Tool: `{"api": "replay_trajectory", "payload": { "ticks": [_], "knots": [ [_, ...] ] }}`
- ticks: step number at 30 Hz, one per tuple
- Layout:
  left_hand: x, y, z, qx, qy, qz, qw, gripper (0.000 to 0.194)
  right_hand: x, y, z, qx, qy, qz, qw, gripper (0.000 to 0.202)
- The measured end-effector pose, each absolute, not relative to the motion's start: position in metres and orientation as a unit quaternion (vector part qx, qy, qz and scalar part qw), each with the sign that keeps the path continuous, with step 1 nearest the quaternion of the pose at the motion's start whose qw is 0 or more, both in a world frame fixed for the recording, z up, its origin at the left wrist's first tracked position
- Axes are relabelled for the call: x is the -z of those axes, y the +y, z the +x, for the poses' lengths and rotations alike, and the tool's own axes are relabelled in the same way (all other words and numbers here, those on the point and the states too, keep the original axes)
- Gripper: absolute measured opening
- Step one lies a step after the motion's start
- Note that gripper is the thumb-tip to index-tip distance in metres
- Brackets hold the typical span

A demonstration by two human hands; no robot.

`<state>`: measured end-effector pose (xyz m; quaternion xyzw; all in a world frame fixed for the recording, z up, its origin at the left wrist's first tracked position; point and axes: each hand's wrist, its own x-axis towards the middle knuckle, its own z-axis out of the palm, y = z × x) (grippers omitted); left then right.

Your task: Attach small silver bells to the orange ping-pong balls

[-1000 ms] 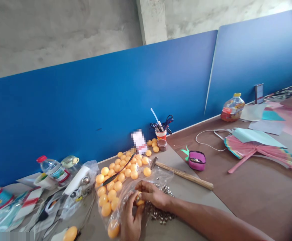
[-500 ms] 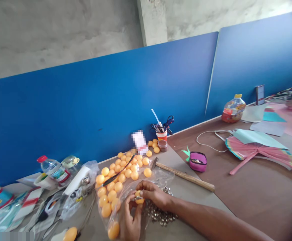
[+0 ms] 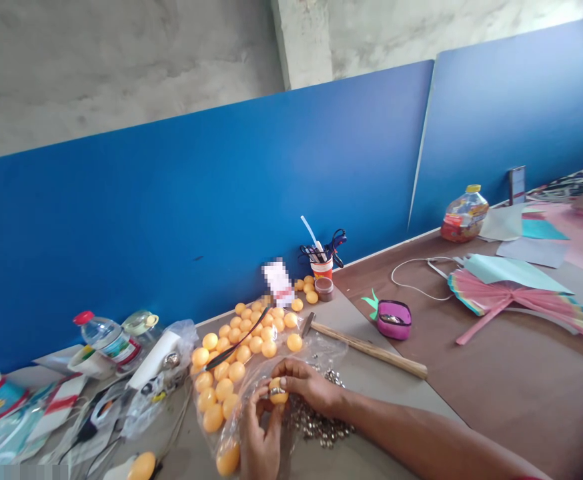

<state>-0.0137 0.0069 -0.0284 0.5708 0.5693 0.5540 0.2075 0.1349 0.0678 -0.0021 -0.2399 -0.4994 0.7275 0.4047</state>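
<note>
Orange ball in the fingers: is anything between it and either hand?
Nothing visible. The left hand and right hand both pinch the orange ball directly, above the pile of small metal pieces.

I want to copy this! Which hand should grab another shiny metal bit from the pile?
Probably the right hand: it rests just above the pile of metal bits. The left hand sits on the other side, steadying the orange ball.

The left hand is cut off by the bottom edge; the white card is blurred.
</note>
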Motion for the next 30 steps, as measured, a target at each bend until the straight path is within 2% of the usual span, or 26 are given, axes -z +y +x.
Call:
{"api": "replay_trajectory", "payload": {
  "ticks": [7,20,23,30],
  "knots": [
    [0.029,0.007,-0.014,-0.542,0.575,0.583,0.187,0.039,0.004,0.069,0.136,-0.716,-0.518,-0.227,0.409,0.037],
    [0.031,0.008,-0.015,-0.485,0.595,0.623,0.151,0.049,0.006,0.069,0.132,-0.694,-0.525,-0.261,0.418,0.042],
    [0.031,0.008,-0.018,-0.48,0.592,0.636,0.119,0.046,0.005,0.07,0.134,-0.678,-0.554,-0.255,0.411,0.042],
    [0.036,0.011,-0.023,-0.497,0.614,0.58,0.199,0.049,0.0,0.087,0.144,-0.684,-0.553,-0.197,0.433,0.046]
  ]
}}
